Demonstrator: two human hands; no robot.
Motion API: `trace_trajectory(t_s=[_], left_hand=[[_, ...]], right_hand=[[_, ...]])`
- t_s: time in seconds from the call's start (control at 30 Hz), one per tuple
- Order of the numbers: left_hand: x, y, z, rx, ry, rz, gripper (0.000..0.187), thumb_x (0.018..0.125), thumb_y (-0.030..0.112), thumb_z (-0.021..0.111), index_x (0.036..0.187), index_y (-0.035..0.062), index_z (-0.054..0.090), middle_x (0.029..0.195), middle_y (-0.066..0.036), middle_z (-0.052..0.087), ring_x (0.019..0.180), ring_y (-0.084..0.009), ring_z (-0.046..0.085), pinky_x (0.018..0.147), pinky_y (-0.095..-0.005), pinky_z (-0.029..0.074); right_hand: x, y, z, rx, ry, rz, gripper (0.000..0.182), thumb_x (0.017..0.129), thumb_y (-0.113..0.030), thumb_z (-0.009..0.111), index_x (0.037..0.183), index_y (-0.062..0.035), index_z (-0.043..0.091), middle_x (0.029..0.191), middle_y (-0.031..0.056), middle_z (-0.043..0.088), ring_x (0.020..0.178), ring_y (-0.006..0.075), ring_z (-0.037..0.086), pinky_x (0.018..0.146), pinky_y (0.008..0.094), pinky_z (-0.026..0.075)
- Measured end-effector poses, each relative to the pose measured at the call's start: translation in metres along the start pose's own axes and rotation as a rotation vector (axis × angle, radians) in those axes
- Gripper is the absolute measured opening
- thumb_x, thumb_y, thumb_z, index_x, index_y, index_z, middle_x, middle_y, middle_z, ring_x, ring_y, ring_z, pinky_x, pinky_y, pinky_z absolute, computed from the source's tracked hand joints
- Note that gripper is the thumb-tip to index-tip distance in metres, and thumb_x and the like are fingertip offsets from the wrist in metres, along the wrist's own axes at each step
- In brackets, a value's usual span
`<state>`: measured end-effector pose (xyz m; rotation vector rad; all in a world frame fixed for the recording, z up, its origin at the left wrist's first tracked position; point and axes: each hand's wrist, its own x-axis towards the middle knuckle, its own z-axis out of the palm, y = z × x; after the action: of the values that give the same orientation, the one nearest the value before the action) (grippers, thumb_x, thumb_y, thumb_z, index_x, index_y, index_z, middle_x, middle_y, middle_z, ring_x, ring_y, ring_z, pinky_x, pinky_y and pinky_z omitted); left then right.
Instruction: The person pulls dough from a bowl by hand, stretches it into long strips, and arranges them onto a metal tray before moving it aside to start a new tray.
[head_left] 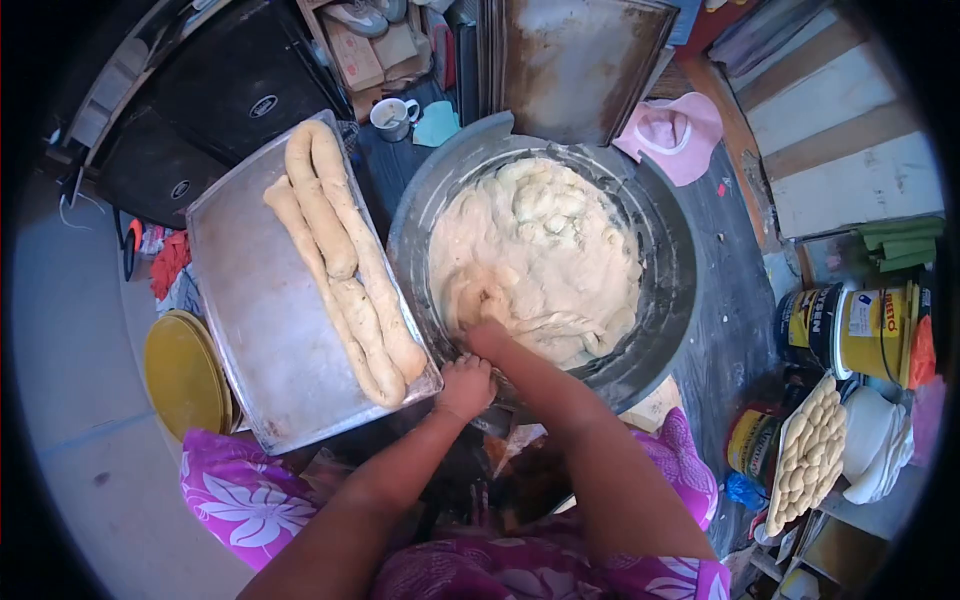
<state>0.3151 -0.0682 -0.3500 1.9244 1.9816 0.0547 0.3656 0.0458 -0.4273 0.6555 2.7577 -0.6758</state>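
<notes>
Clothing purple-magenta [250, 505], printed with big white flowers. Petals long and pointed. Cloth is visible at both sides and along bottom edge, with soft folds. Both forearms bare. Left hand [467, 387] has thin line at wrist, band or crease, too small to tell.

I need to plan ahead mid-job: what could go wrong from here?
The right hand is sunk in pale dough near one edge of the wide grey basin; hard pressing might tip it. The left hand is by a corner of the rectangular metal tray, so a jolt could shift its long dough rolls. The pink brimmed hat beside the basin might shed lint into it.
</notes>
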Motion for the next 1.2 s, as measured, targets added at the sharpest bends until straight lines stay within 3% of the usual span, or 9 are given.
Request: trace_trajectory(t_s=[0.13, 0.2, 0.33, 0.5, 0.63, 0.77, 0.87, 1.07, 1.2], left_hand=[[0.008, 0.005, -0.011, -0.112, -0.093, -0.120, 0.032, 0.080, 0.035, 0.052, 0.088, 0.0051, 0.062, 0.090, -0.011, 0.061, 0.084, -0.0257, 0.060, 0.071, -0.0389, 0.045], [0.021, -0.001, 0.000, -0.162, -0.137, -0.157, 0.040, 0.082, 0.041, 0.051, 0.090, 0.0038, 0.063, 0.093, -0.012, 0.062, 0.085, -0.0245, 0.061, 0.070, -0.0373, 0.046], [0.034, 0.018, -0.056, -1.714, -0.526, -0.683, 0.068, 0.085, 0.062, 0.038, 0.122, 0.0057, 0.050, 0.102, -0.015, 0.061, 0.085, -0.0212, 0.060, 0.070, -0.0348, 0.046], [0.076, 0.058, -0.102, -2.280, -0.414, -0.220, 0.059, 0.088, 0.054, 0.039, 0.120, 0.0039, 0.043, 0.096, -0.017, 0.061, 0.088, -0.0284, 0.059, 0.072, -0.0459, 0.050], [0.093, 0.083, -0.194, -2.621, -0.151, -0.294, 0.031, 0.081, 0.029, 0.063, 0.096, 0.0044, 0.051, 0.075, -0.012, 0.058, 0.059, -0.0244, 0.059, 0.052, -0.0351, 0.051], [0.099, 0.082, -0.256, -2.431, 0.111, -0.088, 0.023, 0.082, 0.027, 0.064, 0.091, 0.0083, 0.056, 0.070, -0.005, 0.057, 0.053, -0.0155, 0.054, 0.049, -0.0291, 0.047], [0.055, 0.115, -0.306, -2.264, 0.122, 0.034, 0.024, 0.079, 0.027, 0.068, 0.089, 0.0087, 0.056, 0.064, -0.002, 0.053, 0.050, -0.0113, 0.052, 0.046, -0.0255, 0.045], [0.004, 0.173, -0.351, -1.775, 0.306, 0.396, 0.039, 0.072, 0.020, 0.075, 0.100, 0.0068, 0.051, 0.064, -0.001, 0.050, 0.049, -0.0080, 0.048, 0.040, -0.0212, 0.038], [-0.016, 0.140, -0.437, -1.871, 0.633, 0.436, 0.041, 0.075, 0.026, 0.071, 0.103, 0.0056, 0.049, 0.062, -0.001, 0.047, 0.046, -0.0074, 0.043, 0.038, -0.0192, 0.036]], right_hand=[[-0.045, 0.016, -0.051, 0.260, -0.581, 0.012, 0.027, 0.072, -0.009, 0.049, 0.092, -0.0056, 0.066, 0.104, 0.0162, 0.062, 0.098, 0.0264, 0.057, 0.084, 0.0361, 0.043], [-0.063, 0.035, -0.067, 0.634, -0.482, 0.082, 0.030, 0.072, -0.007, 0.048, 0.098, -0.0048, 0.064, 0.102, 0.0138, 0.062, 0.100, 0.0238, 0.056, 0.083, 0.0345, 0.043], [-0.112, 0.020, -0.150, 1.256, -0.200, 0.211, 0.042, 0.074, -0.004, 0.051, 0.117, -0.0055, 0.055, 0.096, 0.0087, 0.062, 0.094, 0.0169, 0.055, 0.085, 0.0275, 0.042], [-0.170, -0.013, -0.244, 1.491, -0.107, -0.078, 0.040, 0.070, -0.005, 0.062, 0.110, -0.0040, 0.055, 0.109, 0.0075, 0.056, 0.102, 0.0158, 0.050, 0.089, 0.0277, 0.036], [-0.237, -0.042, -0.276, 1.355, 0.146, -0.148, 0.041, 0.067, -0.007, 0.066, 0.105, -0.0034, 0.054, 0.107, 0.0069, 0.055, 0.102, 0.0167, 0.050, 0.093, 0.0281, 0.034], [-0.274, -0.045, -0.268, 1.322, 0.285, -0.248, 0.060, 0.064, -0.015, 0.071, 0.118, -0.0033, 0.048, 0.118, 0.0093, 0.049, 0.107, 0.0213, 0.047, 0.096, 0.0320, 0.032], [-0.266, -0.054, -0.268, 0.857, 0.409, 0.203, 0.102, 0.063, -0.027, 0.077, 0.140, -0.0020, 0.015, 0.137, 0.0150, 0.032, 0.118, 0.0275, 0.042, 0.099, 0.0386, 0.032], [-0.180, -0.116, -0.284, 1.119, 1.409, -0.168, 0.077, 0.067, -0.016, 0.074, 0.131, -0.0010, 0.034, 0.119, 0.0166, 0.050, 0.113, 0.0271, 0.049, 0.095, 0.0330, 0.037], [-0.141, -0.095, -0.191, 0.598, 0.921, 0.235, 0.040, 0.074, -0.024, 0.068, 0.103, 0.0021, 0.055, 0.077, 0.0184, 0.061, 0.075, 0.0340, 0.061, 0.069, 0.0374, 0.048]])
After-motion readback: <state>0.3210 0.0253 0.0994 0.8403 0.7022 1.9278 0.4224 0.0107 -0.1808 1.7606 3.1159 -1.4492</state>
